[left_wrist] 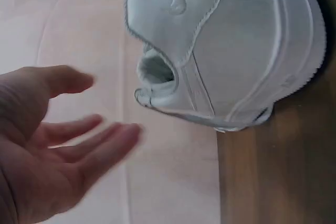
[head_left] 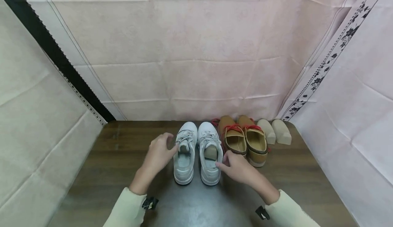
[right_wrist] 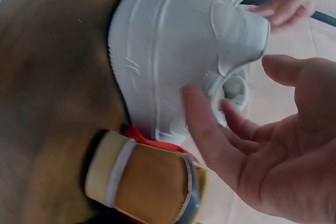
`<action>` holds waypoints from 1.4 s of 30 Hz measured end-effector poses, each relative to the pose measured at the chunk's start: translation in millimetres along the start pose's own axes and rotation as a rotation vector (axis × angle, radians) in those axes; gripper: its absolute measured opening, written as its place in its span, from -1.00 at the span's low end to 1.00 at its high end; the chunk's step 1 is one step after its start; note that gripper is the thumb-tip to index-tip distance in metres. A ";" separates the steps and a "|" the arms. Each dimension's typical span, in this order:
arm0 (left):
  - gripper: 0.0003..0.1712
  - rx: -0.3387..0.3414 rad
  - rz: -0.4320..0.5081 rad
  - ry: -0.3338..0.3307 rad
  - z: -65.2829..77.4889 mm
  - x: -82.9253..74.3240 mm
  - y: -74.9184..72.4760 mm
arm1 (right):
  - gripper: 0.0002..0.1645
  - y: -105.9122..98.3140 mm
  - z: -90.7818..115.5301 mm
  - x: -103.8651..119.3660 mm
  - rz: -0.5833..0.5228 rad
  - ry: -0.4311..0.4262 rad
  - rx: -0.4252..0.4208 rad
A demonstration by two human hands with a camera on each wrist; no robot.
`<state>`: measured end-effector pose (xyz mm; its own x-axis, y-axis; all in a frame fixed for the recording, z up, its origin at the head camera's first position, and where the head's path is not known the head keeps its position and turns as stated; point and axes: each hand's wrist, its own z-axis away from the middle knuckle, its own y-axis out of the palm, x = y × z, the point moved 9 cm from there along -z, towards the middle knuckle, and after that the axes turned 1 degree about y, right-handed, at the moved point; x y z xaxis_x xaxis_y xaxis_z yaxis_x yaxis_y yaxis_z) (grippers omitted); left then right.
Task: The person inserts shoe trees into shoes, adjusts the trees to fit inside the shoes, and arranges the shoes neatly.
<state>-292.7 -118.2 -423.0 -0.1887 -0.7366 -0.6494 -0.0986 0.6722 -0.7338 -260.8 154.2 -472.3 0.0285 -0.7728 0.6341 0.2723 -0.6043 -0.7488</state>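
Head view: you see soft, even light, with a pale sheen on the tabletop (head_left: 196,206) nearest you. Wrist views: dimmer; your left hand (left_wrist: 52,163) and right hand (right_wrist: 281,153) are partly blurred, and shadow edges the white shoe (right_wrist: 181,45).

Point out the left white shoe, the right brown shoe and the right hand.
Left white shoe (head_left: 184,160): head view, on the insole inside its opening.
Right brown shoe (head_left: 256,141): head view, on the tan inner lining.
Right hand (head_left: 238,167): head view, on its back.
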 end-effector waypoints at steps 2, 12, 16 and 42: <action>-0.44 0.124 0.018 -0.099 5.5 14.7 9.7 | -0.55 5.1 2.5 -7.1 -0.040 0.031 0.034; -0.29 0.393 0.290 -0.304 27.7 49.4 60.8 | -0.13 16.9 0.0 -19.8 -0.185 0.101 0.086; -0.34 0.386 0.349 -0.304 27.9 49.1 66.5 | -0.18 21.9 -2.5 -18.0 -0.268 0.078 0.088; -0.45 0.277 0.319 -0.325 20.6 70.8 38.8 | -0.08 44.9 -46.9 24.9 -0.478 -0.030 0.056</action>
<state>-289.8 -145.8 -501.6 0.1494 -0.5134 -0.8450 0.1839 0.8541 -0.4864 -293.0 98.8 -499.2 -0.0850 -0.4049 0.9104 0.3126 -0.8784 -0.3615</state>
